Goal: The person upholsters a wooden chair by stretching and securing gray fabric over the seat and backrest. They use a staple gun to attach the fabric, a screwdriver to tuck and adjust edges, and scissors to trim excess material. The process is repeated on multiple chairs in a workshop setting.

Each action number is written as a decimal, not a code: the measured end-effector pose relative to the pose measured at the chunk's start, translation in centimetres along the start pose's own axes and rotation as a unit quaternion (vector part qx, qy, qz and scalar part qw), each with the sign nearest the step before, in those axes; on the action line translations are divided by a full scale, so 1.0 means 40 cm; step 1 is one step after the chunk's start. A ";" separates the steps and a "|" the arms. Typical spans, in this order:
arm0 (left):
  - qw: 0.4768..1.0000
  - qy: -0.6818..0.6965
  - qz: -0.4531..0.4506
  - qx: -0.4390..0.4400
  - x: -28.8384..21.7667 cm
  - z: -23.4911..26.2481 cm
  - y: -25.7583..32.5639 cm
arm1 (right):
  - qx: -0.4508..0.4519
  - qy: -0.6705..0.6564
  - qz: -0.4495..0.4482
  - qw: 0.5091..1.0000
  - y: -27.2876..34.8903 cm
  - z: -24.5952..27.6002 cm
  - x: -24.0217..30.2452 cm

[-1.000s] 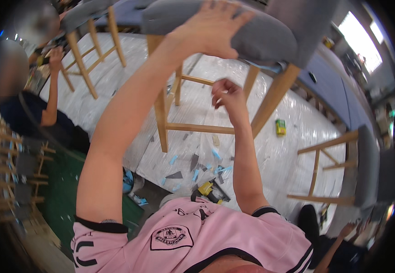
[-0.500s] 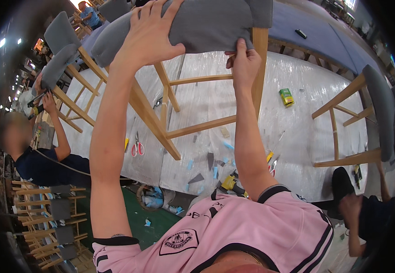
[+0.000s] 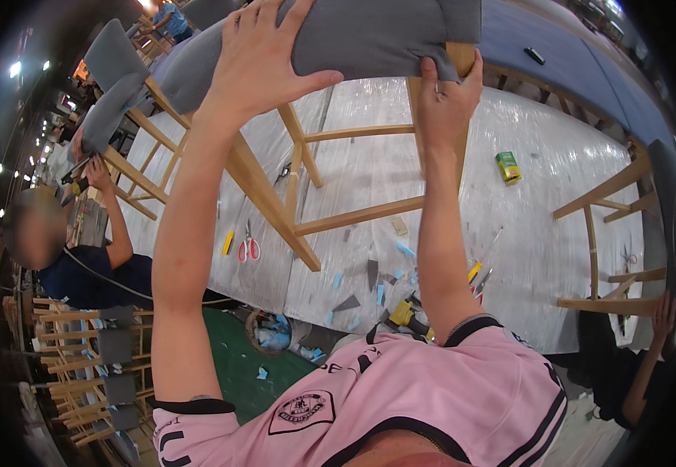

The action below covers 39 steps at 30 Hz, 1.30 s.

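Note:
A wooden chair with grey upholstery [image 3: 369, 39] stands before me on a plastic-covered table [image 3: 353, 265]. My left hand [image 3: 256, 70] lies spread over the grey fabric, fingers apart and thumb stretched to the right along its lower edge. At the right corner of that edge, beside a wooden leg, my right hand [image 3: 448, 105] is closed on the fabric, thumb pressed against it and a finger up along the wood. A small shiny bit shows by the right thumb, too small to name. The other right fingers are partly hidden.
On the table lie red-handled scissors [image 3: 249, 245], a yellow cutter [image 3: 228, 243], a green-yellow box [image 3: 508, 166], a yellow-black tool [image 3: 408, 315] and scraps. Another chair [image 3: 614, 210] stands right. At left, a co-worker [image 3: 81, 265] holds a tool by another grey chair [image 3: 116, 93].
My right hand has shifted around the seat corner, with a finger now up against the leg. My left hand keeps its place on the fabric. The co-worker at right has moved lower.

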<state>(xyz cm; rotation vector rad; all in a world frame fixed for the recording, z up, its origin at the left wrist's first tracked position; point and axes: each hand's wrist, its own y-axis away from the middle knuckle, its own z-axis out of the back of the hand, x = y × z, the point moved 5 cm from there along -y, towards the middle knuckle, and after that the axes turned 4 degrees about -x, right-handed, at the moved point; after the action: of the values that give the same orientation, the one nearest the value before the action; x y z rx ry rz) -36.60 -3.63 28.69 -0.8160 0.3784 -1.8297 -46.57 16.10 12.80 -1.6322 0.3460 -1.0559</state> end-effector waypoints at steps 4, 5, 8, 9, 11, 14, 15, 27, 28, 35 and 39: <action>1.000 -0.016 0.002 -0.016 -0.003 -0.015 -0.004 | 0.040 -0.086 0.004 0.996 -0.012 -0.001 -0.053; 0.999 -0.024 -0.002 -0.035 -0.002 -0.013 -0.001 | 0.076 -0.089 -0.016 0.993 -0.017 0.003 -0.057; 0.994 -0.050 -0.013 -0.095 -0.003 -0.030 0.027 | 0.091 -0.081 -0.004 0.993 -0.026 -0.005 -0.058; 0.991 -0.066 -0.016 -0.119 -0.004 -0.044 0.045 | 0.077 -0.078 0.013 0.994 -0.038 -0.009 -0.054; 0.983 -0.065 0.042 -0.169 0.060 -0.062 0.090 | 0.059 -0.074 0.027 0.995 -0.038 -0.013 -0.067; 0.960 -0.046 0.190 -0.199 0.240 -0.048 0.159 | 0.063 -0.087 0.023 0.994 -0.042 -0.009 -0.066; 0.955 -0.066 0.223 -0.186 0.249 -0.052 0.154 | 0.071 -0.092 0.020 0.993 -0.040 -0.003 -0.064; 0.976 -0.119 0.078 -0.164 -0.187 -0.172 -0.149 | 0.117 -0.147 -0.025 0.982 -0.031 0.005 -0.056; 0.979 -0.115 0.053 -0.158 -0.195 -0.177 -0.157 | 0.114 -0.150 -0.021 0.982 -0.035 0.002 -0.059; 0.959 -0.106 0.256 -0.054 0.260 -0.075 -0.196 | 0.063 -0.131 0.028 0.989 -0.030 -0.023 -0.024; 0.981 0.108 0.142 0.075 0.118 -0.169 -0.251 | 0.081 -0.090 -0.010 0.993 -0.037 -0.009 -0.097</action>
<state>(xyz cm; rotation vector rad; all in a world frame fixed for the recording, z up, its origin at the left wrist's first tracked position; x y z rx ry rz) -49.22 -4.66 31.53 -0.4354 0.4648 -1.6572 -49.47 19.10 12.36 -1.5723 0.1220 -0.9184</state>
